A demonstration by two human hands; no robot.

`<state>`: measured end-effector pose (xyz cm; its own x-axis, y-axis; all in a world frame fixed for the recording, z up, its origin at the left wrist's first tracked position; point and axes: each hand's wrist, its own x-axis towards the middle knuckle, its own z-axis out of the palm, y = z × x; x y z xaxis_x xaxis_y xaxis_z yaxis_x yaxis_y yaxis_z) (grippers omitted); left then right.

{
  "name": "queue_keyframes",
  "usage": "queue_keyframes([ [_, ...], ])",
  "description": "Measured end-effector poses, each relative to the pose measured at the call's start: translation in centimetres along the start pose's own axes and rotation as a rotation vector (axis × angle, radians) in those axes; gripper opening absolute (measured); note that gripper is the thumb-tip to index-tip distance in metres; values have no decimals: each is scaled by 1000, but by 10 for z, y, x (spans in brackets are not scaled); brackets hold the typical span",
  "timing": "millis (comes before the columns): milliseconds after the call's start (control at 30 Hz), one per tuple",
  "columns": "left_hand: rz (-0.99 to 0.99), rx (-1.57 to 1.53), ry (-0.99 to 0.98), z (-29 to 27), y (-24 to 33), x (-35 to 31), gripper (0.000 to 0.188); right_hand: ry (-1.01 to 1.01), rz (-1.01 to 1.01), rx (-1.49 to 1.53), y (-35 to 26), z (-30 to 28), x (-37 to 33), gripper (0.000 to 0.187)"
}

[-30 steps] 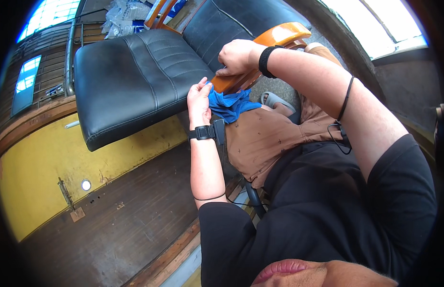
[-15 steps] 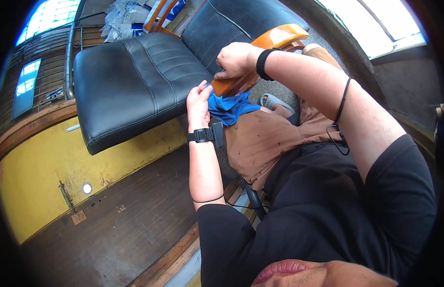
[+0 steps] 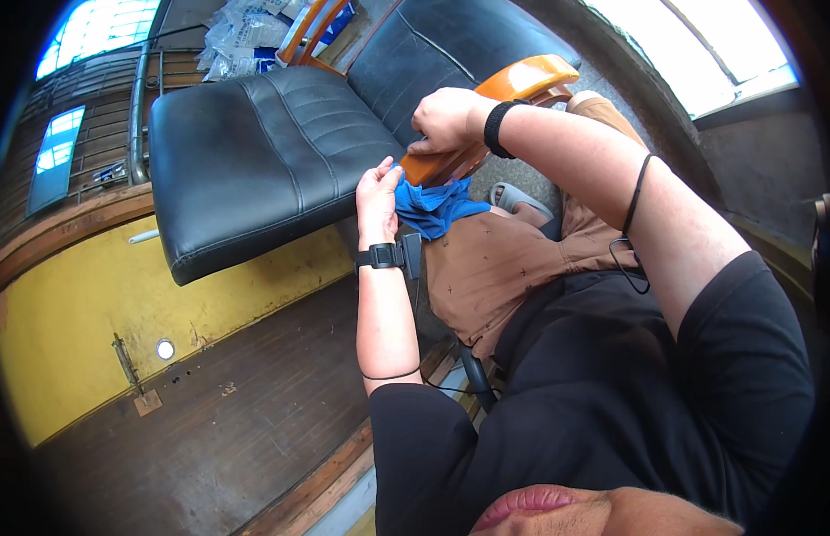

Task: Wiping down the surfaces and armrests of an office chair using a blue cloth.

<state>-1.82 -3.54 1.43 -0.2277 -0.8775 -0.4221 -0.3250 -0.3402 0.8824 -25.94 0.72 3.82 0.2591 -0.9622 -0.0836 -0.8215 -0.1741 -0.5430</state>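
My left hand [image 3: 377, 189] pinches the edge of a blue cloth [image 3: 433, 207] beside the front end of a glossy orange-brown wooden armrest [image 3: 520, 80]. Below the armrest the cloth hangs in folds and rests against the brown trousers [image 3: 495, 268] on my lap. My right hand [image 3: 446, 119] is closed over the armrest, its thumb along the wood and its other fingers partly hidden. The armrest belongs to a chair with a black padded seat [image 3: 254, 161] and a black backrest [image 3: 460, 45], which lies tilted in front of me.
Clear plastic wrapping [image 3: 241, 40] lies behind the chair, near its other wooden armrest [image 3: 312, 31]. A yellow panel [image 3: 75, 330] and a dark brown wooden board [image 3: 227, 393] are at the lower left. A grey slipper [image 3: 520, 198] shows beyond my trousers.
The whole view has shifted slightly, with the chair a little further right. Both hands keep nearly the same places on the cloth and the armrest.
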Motion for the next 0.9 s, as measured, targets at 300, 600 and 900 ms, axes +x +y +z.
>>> queue_keyframes([
  [300,72,59,113,15,-4,-4,17,403,-218,135,19,18,-2,37],
  [600,317,-180,313,18,-18,-14,19,66,-690,1739,-75,-100,-136,75],
  [900,511,389,493,31,-23,5,22,-354,-966,2168,-163,-174,-239,88],
])
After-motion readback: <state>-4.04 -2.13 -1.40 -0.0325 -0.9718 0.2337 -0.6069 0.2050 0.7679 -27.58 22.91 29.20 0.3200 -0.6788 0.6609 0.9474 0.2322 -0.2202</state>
